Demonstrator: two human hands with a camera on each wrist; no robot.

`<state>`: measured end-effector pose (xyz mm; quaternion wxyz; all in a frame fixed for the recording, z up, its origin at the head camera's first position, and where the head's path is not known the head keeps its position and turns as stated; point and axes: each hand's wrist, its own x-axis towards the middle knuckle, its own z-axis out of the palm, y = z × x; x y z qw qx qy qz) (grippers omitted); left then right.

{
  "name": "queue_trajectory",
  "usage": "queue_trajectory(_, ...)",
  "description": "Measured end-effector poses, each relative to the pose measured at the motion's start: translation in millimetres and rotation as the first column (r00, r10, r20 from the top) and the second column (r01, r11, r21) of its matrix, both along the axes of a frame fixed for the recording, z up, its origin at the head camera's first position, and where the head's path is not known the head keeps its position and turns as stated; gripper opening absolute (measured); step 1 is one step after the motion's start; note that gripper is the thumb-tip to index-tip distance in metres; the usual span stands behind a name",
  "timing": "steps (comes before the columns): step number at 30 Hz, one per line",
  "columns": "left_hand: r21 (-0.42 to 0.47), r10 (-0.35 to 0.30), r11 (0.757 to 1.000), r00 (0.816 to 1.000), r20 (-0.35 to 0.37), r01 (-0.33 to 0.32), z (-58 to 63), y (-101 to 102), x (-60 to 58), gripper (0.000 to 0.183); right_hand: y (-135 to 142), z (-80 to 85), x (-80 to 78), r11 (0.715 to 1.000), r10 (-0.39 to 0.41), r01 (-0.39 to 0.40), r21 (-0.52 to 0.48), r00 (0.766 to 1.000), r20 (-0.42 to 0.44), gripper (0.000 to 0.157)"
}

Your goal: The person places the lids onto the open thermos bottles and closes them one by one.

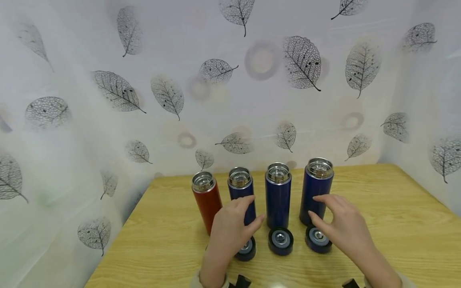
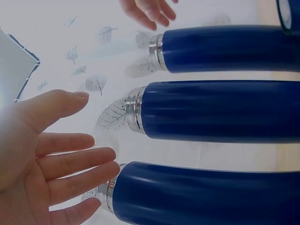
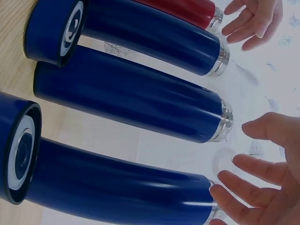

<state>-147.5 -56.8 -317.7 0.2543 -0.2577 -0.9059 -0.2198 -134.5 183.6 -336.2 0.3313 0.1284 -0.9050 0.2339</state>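
Note:
Four uncapped flasks with steel necks stand in a row: a red flask (image 1: 208, 204) at the left, then a blue flask (image 1: 237, 193), a second blue flask (image 1: 278, 204) and a third blue flask (image 1: 317, 188). My left hand (image 1: 230, 224) hovers in front of the red and first blue flasks, thumb and fingers apart. My right hand (image 1: 343, 224) is spread likewise by the rightmost flask, its fingertips (image 3: 220, 191) near the neck; contact is unclear. Neither hand holds anything. Before the blue flasks lie a lid (image 1: 248, 251), partly behind the left hand, a middle lid (image 1: 281, 241) and a right lid (image 1: 318, 239).
The wooden table (image 1: 162, 244) extends to both sides of the row. Behind it and at the sides hangs a pale sheet (image 1: 230, 104) printed with dark leaves, close behind the flasks.

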Motion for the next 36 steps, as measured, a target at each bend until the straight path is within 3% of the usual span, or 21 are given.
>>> queue_trajectory(10,-0.011,0.01,1.0,1.0,-0.03,-0.01,0.9,-2.8,-0.5,0.039,-1.6,-3.4,-6.1,0.999,-0.016,0.012,0.046,0.997,0.069,0.032)
queue_trajectory(24,-0.071,0.012,0.997,0.997,0.078,-0.007,-1.7,-3.5,-4.7,0.041,-0.2,-7.4,-10.4,0.994,-0.025,-0.002,0.11,0.969,0.244,0.033)
queue_trajectory(36,-0.12,0.007,0.993,0.989,0.147,0.011,-1.3,-4.6,-5.5,0.044,0.4,-12.3,-16.6,0.99,-0.023,-0.025,0.137,0.941,0.339,0.033)
